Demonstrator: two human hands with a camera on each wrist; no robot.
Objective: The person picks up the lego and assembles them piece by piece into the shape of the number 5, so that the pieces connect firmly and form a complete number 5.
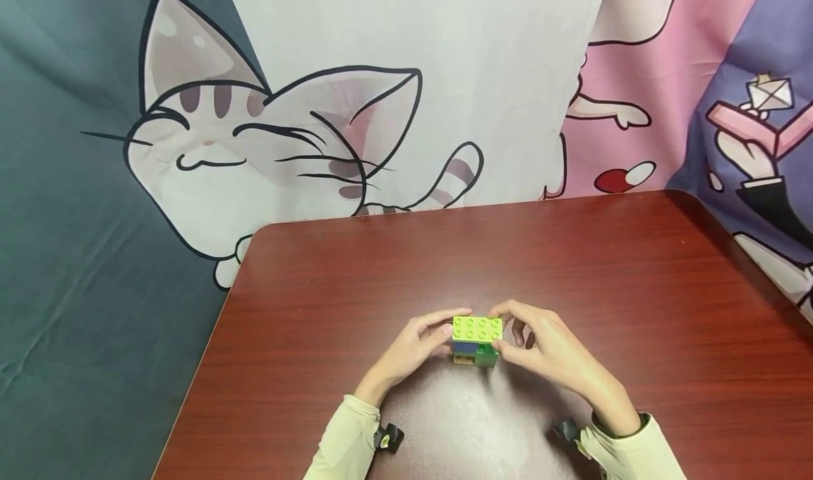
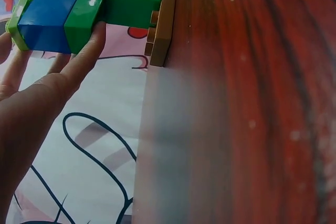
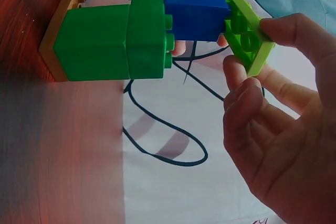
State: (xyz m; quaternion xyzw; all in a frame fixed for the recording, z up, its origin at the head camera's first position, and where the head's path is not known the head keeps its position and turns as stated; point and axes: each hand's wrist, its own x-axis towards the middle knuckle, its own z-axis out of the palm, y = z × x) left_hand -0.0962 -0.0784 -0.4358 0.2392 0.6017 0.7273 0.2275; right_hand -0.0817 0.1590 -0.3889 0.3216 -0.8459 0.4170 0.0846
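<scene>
A small stack of toy building bricks stands on the table. Its lime-green plate (image 1: 478, 329) lies on top, studs up. Below come a blue brick (image 3: 195, 10), dark green bricks (image 3: 92, 43) and a brown base plate (image 2: 164, 30). In the right wrist view the plate overhangs the blue brick, leaving a gap above the green studs. My right hand (image 1: 549, 342) pinches the plate's overhanging end between thumb and fingers. From the other side my left hand (image 1: 409, 349) holds the stack, its thumb by the plate and its fingers along the blue and green bricks.
The dark red wooden table (image 1: 330, 275) extends around the stack. Behind its far edge hangs a cloth backdrop (image 1: 508, 63) with cartoon figures. Small black devices sit at both wrists, by the pale sleeves (image 1: 346, 438).
</scene>
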